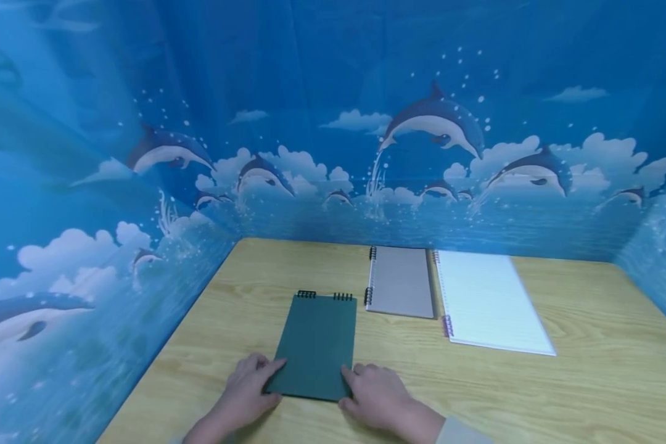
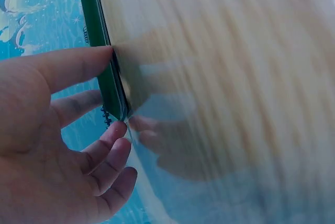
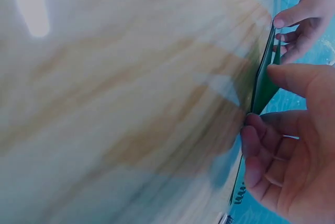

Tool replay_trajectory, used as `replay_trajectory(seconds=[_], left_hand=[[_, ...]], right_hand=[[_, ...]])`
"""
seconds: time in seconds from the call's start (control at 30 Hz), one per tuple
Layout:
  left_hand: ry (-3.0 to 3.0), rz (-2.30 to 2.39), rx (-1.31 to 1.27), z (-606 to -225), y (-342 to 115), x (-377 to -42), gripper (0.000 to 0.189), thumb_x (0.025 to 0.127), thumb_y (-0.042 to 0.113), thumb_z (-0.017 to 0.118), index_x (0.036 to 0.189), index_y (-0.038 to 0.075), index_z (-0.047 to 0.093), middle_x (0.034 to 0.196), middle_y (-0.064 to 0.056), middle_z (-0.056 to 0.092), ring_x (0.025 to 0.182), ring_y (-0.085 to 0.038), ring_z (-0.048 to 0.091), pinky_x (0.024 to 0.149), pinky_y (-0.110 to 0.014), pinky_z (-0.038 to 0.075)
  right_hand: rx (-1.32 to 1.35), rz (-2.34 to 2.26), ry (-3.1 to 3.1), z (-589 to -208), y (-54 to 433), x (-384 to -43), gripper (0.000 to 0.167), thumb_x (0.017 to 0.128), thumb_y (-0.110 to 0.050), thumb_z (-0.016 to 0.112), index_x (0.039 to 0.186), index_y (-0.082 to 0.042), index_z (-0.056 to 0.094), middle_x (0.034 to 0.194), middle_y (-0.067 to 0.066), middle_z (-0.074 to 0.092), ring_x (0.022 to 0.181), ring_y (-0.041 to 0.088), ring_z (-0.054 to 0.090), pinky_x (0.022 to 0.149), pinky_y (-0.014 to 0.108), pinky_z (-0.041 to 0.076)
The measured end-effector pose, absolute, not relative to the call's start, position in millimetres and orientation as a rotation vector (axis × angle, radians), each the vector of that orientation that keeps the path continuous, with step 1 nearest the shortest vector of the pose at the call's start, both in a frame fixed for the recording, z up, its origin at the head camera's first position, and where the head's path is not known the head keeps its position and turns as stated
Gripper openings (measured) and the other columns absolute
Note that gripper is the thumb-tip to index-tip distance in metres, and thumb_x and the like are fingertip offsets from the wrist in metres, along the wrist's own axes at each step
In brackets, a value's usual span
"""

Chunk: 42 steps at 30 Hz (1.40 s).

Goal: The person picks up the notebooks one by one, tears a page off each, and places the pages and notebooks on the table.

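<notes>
A dark green spiral notebook (image 1: 317,345) with black coils at its far end lies on the table in the head view. My left hand (image 1: 248,390) holds its near left corner, index finger over the cover and thumb at the near edge. At the near right corner, my right hand (image 1: 377,394) grips it likewise with thumb and index finger. The left wrist view shows the left thumb (image 2: 84,64) against the notebook's edge (image 2: 107,80), the other fingers bent beside the corner. In the right wrist view, the right thumb (image 3: 293,77) meets the green edge (image 3: 264,80).
Behind and right of the green notebook lies a grey-covered spiral notebook (image 1: 401,282). Beside it is a larger spiral notebook (image 1: 491,302) with a white page facing up. The wood-grain table (image 1: 605,345) borders blue dolphin-print curtains (image 1: 333,80) at its back and sides.
</notes>
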<state>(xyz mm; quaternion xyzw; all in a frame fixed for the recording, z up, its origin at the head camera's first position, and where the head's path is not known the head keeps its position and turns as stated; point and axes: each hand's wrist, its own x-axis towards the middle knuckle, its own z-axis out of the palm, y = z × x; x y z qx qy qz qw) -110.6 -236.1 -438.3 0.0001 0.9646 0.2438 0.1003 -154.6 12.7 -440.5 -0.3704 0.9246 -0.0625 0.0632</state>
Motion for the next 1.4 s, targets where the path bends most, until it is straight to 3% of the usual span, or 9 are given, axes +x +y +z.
replay_trajectory(seconds=[0.17,0.37,0.7,0.87,1.03,1.13,1.27,1.4], left_hand=[[2.913,0.672,0.058,-432,-236,-106,0.064,0.078,0.029,0.072,0.135,0.015,0.048,0.117,-0.008,0.048,0.108,-0.027,0.044,0.085,-0.05,0.038],[3.014,0.652,0.107,-422,-244,-109,0.063,0.076,0.024,0.074,0.134,0.014,0.049,0.121,-0.01,0.052,0.113,-0.031,0.047,0.089,-0.052,0.041],[3.331,0.366,0.382,-421,-256,-162,0.059,0.066,-0.004,0.077,0.12,0.014,0.062,0.098,-0.006,0.064,0.09,-0.024,0.058,0.073,-0.038,0.05],[3.364,0.355,0.522,-415,-258,-187,0.049,0.065,-0.01,0.074,0.109,0.011,0.068,0.099,-0.008,0.066,0.092,-0.026,0.059,0.078,-0.041,0.051],[3.428,0.539,0.593,-415,-260,-202,0.037,0.066,-0.005,0.075,0.1,0.009,0.07,0.097,-0.009,0.069,0.091,-0.027,0.062,0.081,-0.042,0.052],[3.469,0.579,0.588,-415,-261,-207,0.034,0.067,-0.004,0.075,0.098,0.01,0.07,0.095,-0.007,0.069,0.089,-0.026,0.062,0.08,-0.041,0.052],[3.473,0.63,0.528,-413,-259,-215,0.023,0.073,0.002,0.074,0.093,0.012,0.071,0.091,-0.004,0.069,0.086,-0.022,0.063,0.078,-0.039,0.052],[3.451,0.721,0.431,-408,-253,-226,0.01,0.08,0.01,0.071,0.089,0.012,0.072,0.088,-0.003,0.069,0.083,-0.019,0.063,0.075,-0.036,0.053]], right_hand=[[-1.287,-0.346,2.825,-440,15,-157,0.043,0.089,-0.044,0.053,0.116,-0.012,0.063,0.109,0.005,0.066,0.097,0.019,0.063,0.078,0.033,0.053],[-1.525,-0.573,2.995,-434,14,-163,0.028,0.092,-0.036,0.053,0.1,-0.017,0.071,0.089,-0.004,0.071,0.078,0.008,0.065,0.066,0.021,0.053],[-1.359,-0.878,3.157,-419,15,-181,0.027,0.092,-0.036,0.053,0.1,-0.018,0.071,0.082,-0.009,0.069,0.069,0.002,0.06,0.06,0.015,0.048],[-1.24,-0.943,3.106,-409,16,-185,0.032,0.093,-0.036,0.052,0.113,-0.016,0.065,0.088,-0.007,0.069,0.076,0.003,0.062,0.065,0.016,0.05],[-1.036,-0.993,2.971,-407,26,-181,0.054,0.089,-0.028,0.058,0.133,-0.002,0.042,0.098,-0.002,0.064,0.081,0.009,0.061,0.067,0.021,0.051],[-1.032,-0.773,2.869,-415,34,-175,0.062,0.089,-0.033,0.057,0.136,0.0,0.036,0.124,0.011,0.056,0.107,0.023,0.057,0.086,0.036,0.05],[-1.267,-0.396,2.684,-428,39,-164,0.066,0.09,-0.047,0.049,0.142,-0.009,0.033,0.147,0.011,0.033,0.133,0.031,0.035,0.104,0.049,0.034],[-1.4,-0.25,2.552,-434,36,-157,0.063,0.091,-0.056,0.039,0.143,-0.02,0.034,0.151,0.002,0.028,0.137,0.028,0.029,0.105,0.048,0.033]])
